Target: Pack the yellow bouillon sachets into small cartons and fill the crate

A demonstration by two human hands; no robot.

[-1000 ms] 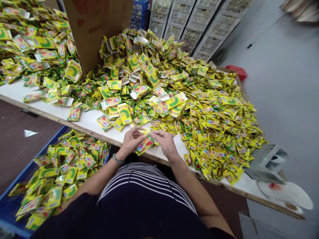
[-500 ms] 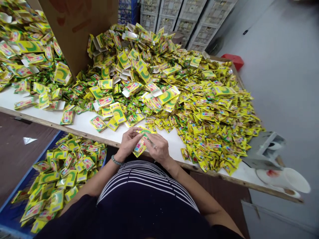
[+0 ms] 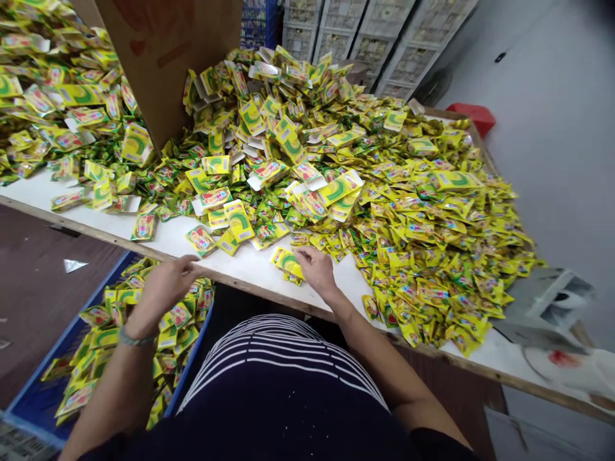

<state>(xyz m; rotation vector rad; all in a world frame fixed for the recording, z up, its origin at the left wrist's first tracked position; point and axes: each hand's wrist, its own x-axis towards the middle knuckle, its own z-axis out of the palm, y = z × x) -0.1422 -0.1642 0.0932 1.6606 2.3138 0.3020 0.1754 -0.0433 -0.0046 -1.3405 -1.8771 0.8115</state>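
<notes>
My right hand (image 3: 317, 269) is over the white table near its front edge. Its thumb and fingers are closed on the end of a yellow-and-green packet (image 3: 285, 260); a small yellow sachet (image 3: 293, 278) shows just below that packet. My left hand (image 3: 166, 285) is above the left part of the table edge, over a blue crate (image 3: 192, 368) of filled small cartons. Its fingers are stretched out and apart from the thumb, and nothing shows in them. Closest to it on the table lies a small carton (image 3: 200, 239), beside another carton (image 3: 239, 220) with a green curve.
A big heap of yellow sachets (image 3: 432, 243) covers the table's right side. Open cartons (image 3: 269, 173) are piled in the middle, against a brown cardboard sheet (image 3: 163, 64). A grey metal device (image 3: 548, 307) stands at the right. Stacked white crates (image 3: 336, 32) are behind.
My hands have parted. The left moved left from the carton both hands held to above the blue crate; the right is now at a packet on the table. The view shifted slightly.
</notes>
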